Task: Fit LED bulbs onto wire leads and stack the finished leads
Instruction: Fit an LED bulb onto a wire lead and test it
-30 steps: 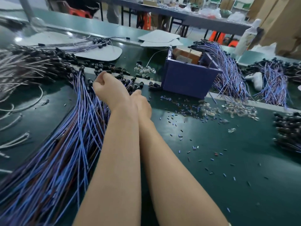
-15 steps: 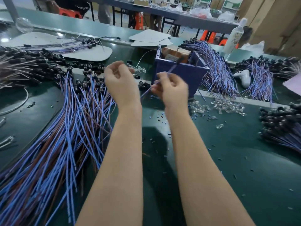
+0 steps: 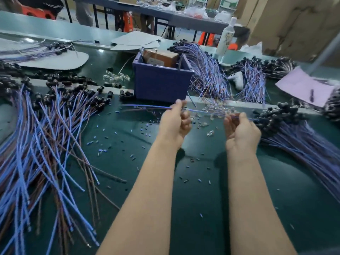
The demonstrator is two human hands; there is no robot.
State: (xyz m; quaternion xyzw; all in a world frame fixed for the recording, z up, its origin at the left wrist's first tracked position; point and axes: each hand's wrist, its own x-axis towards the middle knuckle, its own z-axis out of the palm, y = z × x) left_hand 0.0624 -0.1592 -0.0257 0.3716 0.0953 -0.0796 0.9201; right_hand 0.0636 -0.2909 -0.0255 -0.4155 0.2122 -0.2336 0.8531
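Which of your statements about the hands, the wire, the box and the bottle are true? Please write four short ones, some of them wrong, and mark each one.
1. The left hand and the right hand hold one wire stretched between them. True.
2. The blue box lies tipped on its side. False: it stands upright, beyond the hands.
3. A heap of clear bulbs lies just beyond the wire. True.
4. The white bottle stands to the left of the box. False: it stands further back, to the right of the box.
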